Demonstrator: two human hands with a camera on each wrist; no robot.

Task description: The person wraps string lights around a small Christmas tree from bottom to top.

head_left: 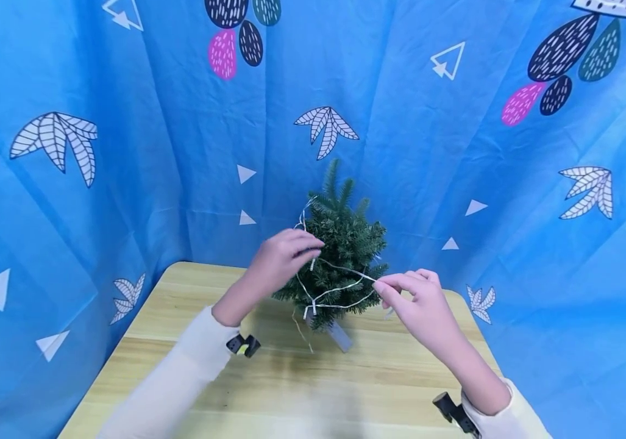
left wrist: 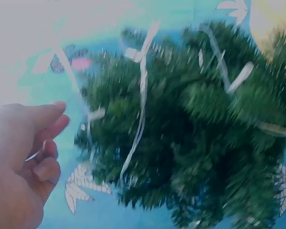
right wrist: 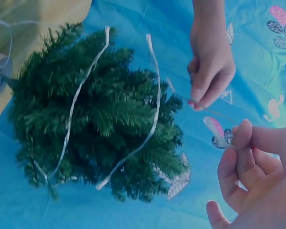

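A small green artificial Christmas tree stands on the wooden table, draped with a string of lights on thin whitish wire with small bulbs. At the tree's upper left, my left hand brings thumb and finger together on the wire; the right wrist view shows the strand at those fingertips, while the left wrist view is blurred. My right hand pinches the wire between thumb and forefinger right of the tree. In the right wrist view a bulb sticks out beside that pinch. The wire spans between both hands before the branches.
The tree's grey base rests on the wooden table. A loose bit of wire hangs at its lower left. A blue patterned curtain closes off the back and both sides.
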